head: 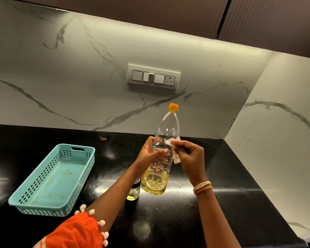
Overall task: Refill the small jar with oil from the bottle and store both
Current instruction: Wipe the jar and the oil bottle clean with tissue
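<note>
The left hand reaches in from the near left, its forearm rising across the black counter from an orange sleeve trimmed with small pale pompoms. Its fingers and thumb curl round the clear middle of the bottle, the thumb lying across the side nearest the camera. The bottle is held upright just above the counter, its orange cap on, with yellow oil filling only the bottom part.

The right hand comes up from the near right, wrist bent, with a stack of pale and orange bangles round it. Its thumb and fingertips pinch a small white tissue and press it against the right shoulder of the bottle; a loose end of the tissue hangs below the hand.

The small jar stands on the counter just left of the bottle's base, partly hidden behind the left forearm, with a little pale oil showing in its bottom. A teal perforated basket sits on the counter well to the left.
</note>
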Tool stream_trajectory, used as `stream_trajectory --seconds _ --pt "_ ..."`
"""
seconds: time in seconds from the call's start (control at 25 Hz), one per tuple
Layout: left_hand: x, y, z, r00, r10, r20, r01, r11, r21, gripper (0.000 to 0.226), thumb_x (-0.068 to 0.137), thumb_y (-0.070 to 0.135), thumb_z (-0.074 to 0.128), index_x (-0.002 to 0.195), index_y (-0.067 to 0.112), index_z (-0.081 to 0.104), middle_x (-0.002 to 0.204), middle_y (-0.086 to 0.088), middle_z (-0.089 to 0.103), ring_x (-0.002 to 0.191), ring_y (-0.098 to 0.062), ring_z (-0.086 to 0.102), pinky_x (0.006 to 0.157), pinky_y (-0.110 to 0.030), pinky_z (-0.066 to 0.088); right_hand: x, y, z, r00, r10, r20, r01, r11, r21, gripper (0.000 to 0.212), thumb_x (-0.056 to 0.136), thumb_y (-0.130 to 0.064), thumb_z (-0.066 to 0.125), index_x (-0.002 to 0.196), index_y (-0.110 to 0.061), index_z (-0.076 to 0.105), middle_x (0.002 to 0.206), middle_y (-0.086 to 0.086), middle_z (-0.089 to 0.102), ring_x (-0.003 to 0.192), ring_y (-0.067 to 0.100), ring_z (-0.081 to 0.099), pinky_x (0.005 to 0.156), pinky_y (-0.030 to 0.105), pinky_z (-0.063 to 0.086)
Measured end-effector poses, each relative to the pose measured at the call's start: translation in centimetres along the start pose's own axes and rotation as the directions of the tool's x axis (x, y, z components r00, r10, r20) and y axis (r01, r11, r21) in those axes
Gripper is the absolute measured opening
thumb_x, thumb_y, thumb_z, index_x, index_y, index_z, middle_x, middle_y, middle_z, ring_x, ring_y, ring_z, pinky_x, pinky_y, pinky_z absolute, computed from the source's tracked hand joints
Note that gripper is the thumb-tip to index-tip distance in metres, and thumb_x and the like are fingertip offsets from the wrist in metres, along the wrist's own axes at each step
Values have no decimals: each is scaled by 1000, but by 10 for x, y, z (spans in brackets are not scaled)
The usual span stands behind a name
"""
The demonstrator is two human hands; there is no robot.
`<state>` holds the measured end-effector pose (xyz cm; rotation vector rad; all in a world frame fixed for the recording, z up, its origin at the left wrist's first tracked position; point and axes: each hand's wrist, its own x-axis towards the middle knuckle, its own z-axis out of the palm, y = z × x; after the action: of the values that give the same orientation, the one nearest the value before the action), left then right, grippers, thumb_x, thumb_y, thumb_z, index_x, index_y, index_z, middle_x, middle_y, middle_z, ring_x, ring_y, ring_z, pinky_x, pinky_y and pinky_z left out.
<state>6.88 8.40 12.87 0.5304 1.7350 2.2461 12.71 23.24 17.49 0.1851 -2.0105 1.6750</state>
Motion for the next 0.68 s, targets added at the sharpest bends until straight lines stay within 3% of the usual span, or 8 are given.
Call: stream_trajectory --seconds 0.12,0.2,0.32,0.44,0.56,0.6,0.68 --pt "-1 1 2 1000 1 -1 -1 1000 -6 84 54 51 87 116 12 46 104 -14 67 87 -35 68 74 -41 59 1 1 4 996 -70 -52 64 992 -110 19 82 3 68 89 -13 73 93 2 69 86 10 68 77 21 56" --pt "-2 2 2 1000 4 0 -4 1000 -12 84 53 53 87 115 14 47 103 -12 68 88 -36 67 74 -41 59 2 8 2 992 35 -124 -41 998 -39 22 83 4 66 84 -18 72 92 5 68 85 13 68 76 26 58" --pt "-1 3 0 1000 -1 31 1 1000 -2 83 54 54 86 117 15 48 107 -13 67 95 -42 64 82 -54 56 3 13 4 969 197 -151 -182 977 107 18 85 4 64 84 -14 69 85 6 70 77 10 69 72 29 59" --pt "-1 7 -2 999 18 47 -18 1000 -9 83 55 53 86 117 15 46 107 -14 66 97 -44 63 86 -60 51 -3 11 9 975 68 -210 -68 998 7 19 84 5 64 89 -12 69 85 1 71 80 7 70 72 20 57" --pt "-2 13 -4 999 -16 52 15 1000 16 87 56 50 85 121 12 41 111 -15 63 95 -34 65 84 -49 55 -9 12 15 974 -88 -208 52 983 -176 17 87 -1 64 98 -13 69 92 2 71 86 9 69 75 17 55" --pt "-3 14 -5 998 -37 57 35 999 26 87 58 48 82 124 10 39 114 -16 61 95 -31 66 82 -43 57 -9 12 17 974 -52 -219 20 989 -146 14 88 -5 64 98 -13 68 92 3 71 84 10 69 74 18 56" --pt "-4 15 -7 995 -77 64 75 997 30 88 60 46 76 127 8 34 116 -17 57 94 -26 67 78 -35 58 -7 9 21 965 169 -201 -151 984 98 7 90 -11 61 95 -10 66 88 6 69 78 11 69 67 22 57"
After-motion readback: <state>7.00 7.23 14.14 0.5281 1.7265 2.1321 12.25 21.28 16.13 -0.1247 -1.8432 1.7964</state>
